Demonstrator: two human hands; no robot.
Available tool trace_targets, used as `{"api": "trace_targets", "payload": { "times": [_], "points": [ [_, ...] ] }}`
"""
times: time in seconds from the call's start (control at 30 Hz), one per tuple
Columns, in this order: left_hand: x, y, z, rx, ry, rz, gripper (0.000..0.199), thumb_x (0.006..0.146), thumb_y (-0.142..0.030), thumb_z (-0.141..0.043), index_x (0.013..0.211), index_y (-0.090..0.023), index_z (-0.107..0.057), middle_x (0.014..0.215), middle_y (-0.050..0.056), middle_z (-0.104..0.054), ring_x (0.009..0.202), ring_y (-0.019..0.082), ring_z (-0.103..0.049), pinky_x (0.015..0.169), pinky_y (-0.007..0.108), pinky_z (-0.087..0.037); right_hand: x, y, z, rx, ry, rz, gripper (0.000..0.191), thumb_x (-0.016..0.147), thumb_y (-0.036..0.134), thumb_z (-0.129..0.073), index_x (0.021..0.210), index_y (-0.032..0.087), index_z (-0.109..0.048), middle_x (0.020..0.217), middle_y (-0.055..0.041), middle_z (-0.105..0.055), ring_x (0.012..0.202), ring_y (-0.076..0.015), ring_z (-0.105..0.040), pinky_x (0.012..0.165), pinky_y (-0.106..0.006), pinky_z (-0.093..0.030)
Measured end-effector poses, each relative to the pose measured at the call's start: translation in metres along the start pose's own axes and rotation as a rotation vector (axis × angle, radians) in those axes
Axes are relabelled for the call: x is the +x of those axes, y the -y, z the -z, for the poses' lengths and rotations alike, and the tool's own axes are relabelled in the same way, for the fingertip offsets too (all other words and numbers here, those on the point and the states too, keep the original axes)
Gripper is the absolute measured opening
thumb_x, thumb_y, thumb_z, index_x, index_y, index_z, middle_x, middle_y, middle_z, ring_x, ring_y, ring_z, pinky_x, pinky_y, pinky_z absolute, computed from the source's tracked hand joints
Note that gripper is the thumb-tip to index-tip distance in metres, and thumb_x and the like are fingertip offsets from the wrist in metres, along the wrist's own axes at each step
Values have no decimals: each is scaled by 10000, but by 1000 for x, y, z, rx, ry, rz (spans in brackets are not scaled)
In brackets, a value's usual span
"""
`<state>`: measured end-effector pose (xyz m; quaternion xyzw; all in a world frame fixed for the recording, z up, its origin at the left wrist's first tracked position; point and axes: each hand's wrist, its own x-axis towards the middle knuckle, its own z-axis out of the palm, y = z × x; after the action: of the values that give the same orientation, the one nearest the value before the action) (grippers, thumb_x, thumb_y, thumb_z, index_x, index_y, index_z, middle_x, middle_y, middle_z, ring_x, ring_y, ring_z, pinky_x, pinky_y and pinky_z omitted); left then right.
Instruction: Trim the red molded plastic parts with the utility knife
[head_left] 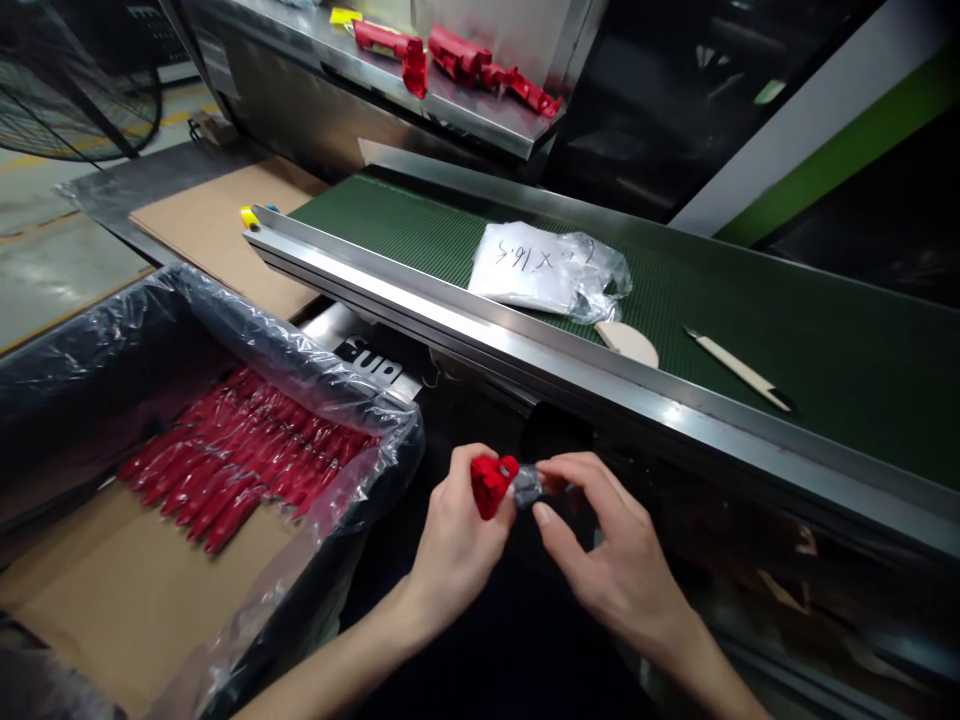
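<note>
Closed around a red plastic part (491, 485), my left hand (459, 535) is in front of the conveyor's near rail. A small piece of crumpled, see-through plastic film (529, 486), apparently a bag, sticks out from the part toward the right. My right hand (619, 545) has its thumb and fingertips at that film, pinching its edge. Most of the red part is hidden in my left palm. To the left, a bin lined with clear plastic (405, 430) contains rows of bagged red parts (247, 440) on a cardboard sheet (150, 560).
A green conveyor belt (420, 225) carries a packet of plastic bags (525, 268), an off-white rounded piece (628, 342) and a trimming knife (739, 368). Its metal rail (487, 320) runs before my hands. Red parts (459, 55) lie on a steel shelf (480, 120). A fan (75, 80) stands far left.
</note>
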<state>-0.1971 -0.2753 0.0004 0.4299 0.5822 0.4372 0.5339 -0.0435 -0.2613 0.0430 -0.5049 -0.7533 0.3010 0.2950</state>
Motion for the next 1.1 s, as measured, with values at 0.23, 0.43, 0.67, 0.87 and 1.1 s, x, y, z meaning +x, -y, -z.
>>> {"api": "trace_targets", "payload": {
  "times": [0.23,0.43,0.67,0.87,1.1],
  "points": [
    [3,-6,-1,-380,101,154,357,791,-231,-667,1115,-208,-521,818,-4,-605,704,146,-572,685,279,-449,-5,7,16,89,-16,-65,302,899,239,-603,1197,279,-574,1011,-2,-601,853,-108,-585,743,-216,-492],
    [16,-12,3,-756,35,254,345,843,-263,-626,1138,-197,-458,821,-16,-547,735,89,-550,710,221,-461,-26,11,1,187,173,-244,130,939,287,-542,957,259,-667,835,28,-658,728,-91,-609,660,-187,-462],
    [10,-18,-5,-801,4,229,420,799,-233,-708,1154,-201,-486,846,-4,-584,732,88,-549,710,212,-452,-38,7,-38,618,240,-659,387,882,524,-573,979,164,-676,707,-8,-616,602,-105,-549,543,-215,-421],
    [20,-18,6,-764,-32,175,535,758,-272,-735,1206,-233,-444,843,-16,-578,777,124,-591,771,279,-492,-48,-4,-30,384,-79,-387,165,921,322,-562,946,205,-676,853,-18,-596,626,-92,-542,558,-216,-457],
    [32,-12,30,-418,-202,47,295,740,-252,-764,940,-167,-564,802,-17,-609,726,93,-557,711,201,-436,-56,-2,6,53,-273,40,214,865,99,-578,972,254,-677,1094,-54,-559,959,-164,-620,788,-280,-542]
  ]
}}
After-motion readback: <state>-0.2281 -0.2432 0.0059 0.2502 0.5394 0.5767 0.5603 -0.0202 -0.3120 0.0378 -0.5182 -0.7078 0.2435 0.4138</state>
